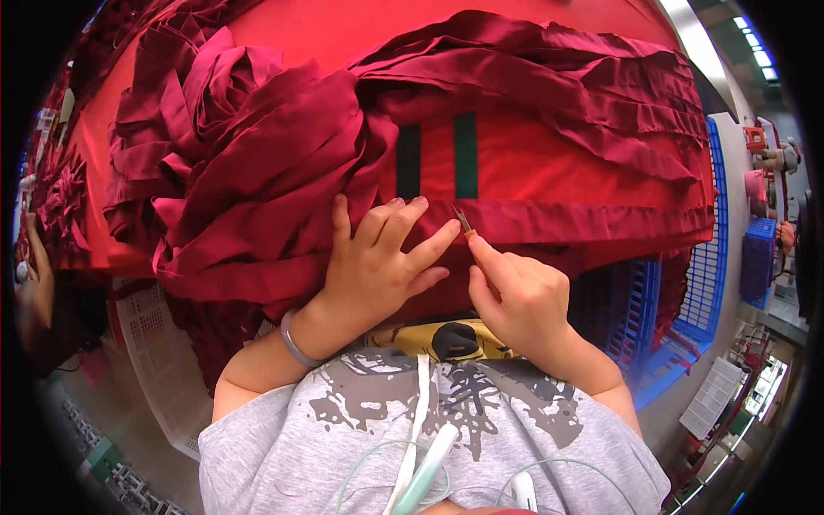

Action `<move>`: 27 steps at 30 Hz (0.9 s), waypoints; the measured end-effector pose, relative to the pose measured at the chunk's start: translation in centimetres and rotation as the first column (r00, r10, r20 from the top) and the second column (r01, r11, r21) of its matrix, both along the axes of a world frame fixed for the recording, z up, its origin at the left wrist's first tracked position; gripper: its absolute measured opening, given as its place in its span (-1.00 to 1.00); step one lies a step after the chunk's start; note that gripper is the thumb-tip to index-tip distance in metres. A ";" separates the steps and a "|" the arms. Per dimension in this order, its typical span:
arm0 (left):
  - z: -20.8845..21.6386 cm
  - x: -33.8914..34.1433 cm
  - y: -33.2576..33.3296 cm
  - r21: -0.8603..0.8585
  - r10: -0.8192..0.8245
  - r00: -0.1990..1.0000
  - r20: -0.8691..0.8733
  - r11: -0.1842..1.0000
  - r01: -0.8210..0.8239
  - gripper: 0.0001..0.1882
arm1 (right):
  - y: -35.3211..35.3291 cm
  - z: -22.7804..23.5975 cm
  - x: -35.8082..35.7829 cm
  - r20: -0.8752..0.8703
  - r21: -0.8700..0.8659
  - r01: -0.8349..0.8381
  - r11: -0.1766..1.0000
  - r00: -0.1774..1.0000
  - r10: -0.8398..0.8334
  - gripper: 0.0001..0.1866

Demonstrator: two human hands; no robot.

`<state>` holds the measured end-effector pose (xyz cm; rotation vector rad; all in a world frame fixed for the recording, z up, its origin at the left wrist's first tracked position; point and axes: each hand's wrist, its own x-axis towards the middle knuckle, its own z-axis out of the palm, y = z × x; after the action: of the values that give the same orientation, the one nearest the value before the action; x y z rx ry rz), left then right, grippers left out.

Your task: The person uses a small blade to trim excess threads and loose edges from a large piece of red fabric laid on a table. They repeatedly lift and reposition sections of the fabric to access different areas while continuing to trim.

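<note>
My left hand lies with fingers spread on a dark red fabric strip along the near edge of the red-covered table. My right hand is closed around a seam ripper, a small tool with an orange handle and a thin metal point. The point touches or hovers just over the strip; I cannot tell which. It is close to my left index fingertip. A big heap of dark red fabric is bunched beside and beyond my left hand. More pleated strips stretch across the far right.
Two dark green bars mark the red table cover. Blue plastic baskets stand at the right, and a white crate at lower left. Another person's arm shows at the far left.
</note>
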<state>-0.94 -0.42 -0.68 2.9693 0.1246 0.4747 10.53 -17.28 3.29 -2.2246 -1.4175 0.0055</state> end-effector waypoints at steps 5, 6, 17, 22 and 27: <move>0.5 -0.2 0.0 0.001 -0.002 0.999 -0.032 1.000 0.002 -0.47 | 1.6 -0.5 1.0 -0.049 0.248 0.236 0.940 0.972 -0.231 -0.64; 0.5 -0.3 0.0 -0.013 -0.005 1.000 -0.023 1.000 0.005 -0.47 | 1.5 -0.4 1.0 -0.039 0.231 0.181 0.956 0.983 -0.177 -0.63; 0.1 -0.7 0.6 -0.089 -0.038 0.999 0.017 0.995 0.040 -0.50 | 1.1 -1.0 -0.1 0.033 0.039 -0.020 0.999 0.999 0.018 -0.62; 0.2 -0.7 0.7 -0.103 -0.039 0.999 0.013 0.994 0.040 -0.51 | 1.4 -0.5 0.2 0.035 0.116 0.047 0.992 0.998 -0.052 -0.62; 0.0 -0.8 0.9 -0.116 -0.046 0.999 0.014 0.992 0.048 -0.53 | 0.8 -0.1 -0.5 0.010 0.008 -0.037 0.999 0.999 0.037 -0.66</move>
<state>-1.72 0.43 -0.68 2.8481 0.0784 0.4615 9.98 -16.44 3.21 -2.1948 -1.4611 0.0009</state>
